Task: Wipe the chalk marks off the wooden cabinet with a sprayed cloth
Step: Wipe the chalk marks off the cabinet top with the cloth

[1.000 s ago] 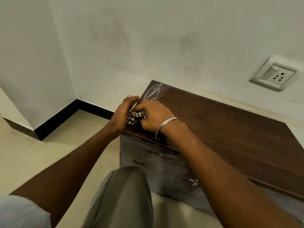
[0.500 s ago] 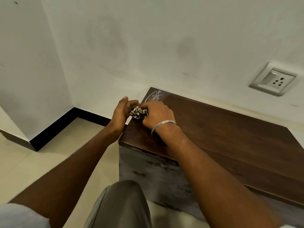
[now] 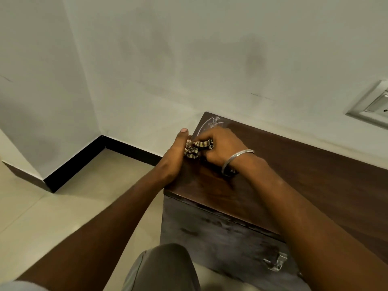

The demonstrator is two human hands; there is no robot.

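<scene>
My right hand is curled over a small striped cloth, fingers bunched around it and knuckles up, with a metal bangle on the wrist. My left hand meets it from the other side and holds the cloth's left end. The thumb points up and the other fingers are mostly hidden behind the fabric. The cloth sits scrunched between both hands at the far left corner of the cabinet, on or just above its top.

The cloth looks light, soft and floppy, so I expect it to crumple rather than keep any shape. I cannot tell whether it is damp. I judge it best gathered into a pad under the palm, held by the bunched middle, so that a flat face can press down and rub.

The chalk marks, thin white loops and a scribble, lie just beyond my right knuckles at the back left corner, not yet wiped.

The cabinet top is dark, smooth brown wood. Its front face looks scuffed and carries a small metal latch low down. Behind it is a pale, faintly smudged wall with a socket at the right. A black skirting board edges a pale tiled floor, and my knee shows at the bottom.
</scene>
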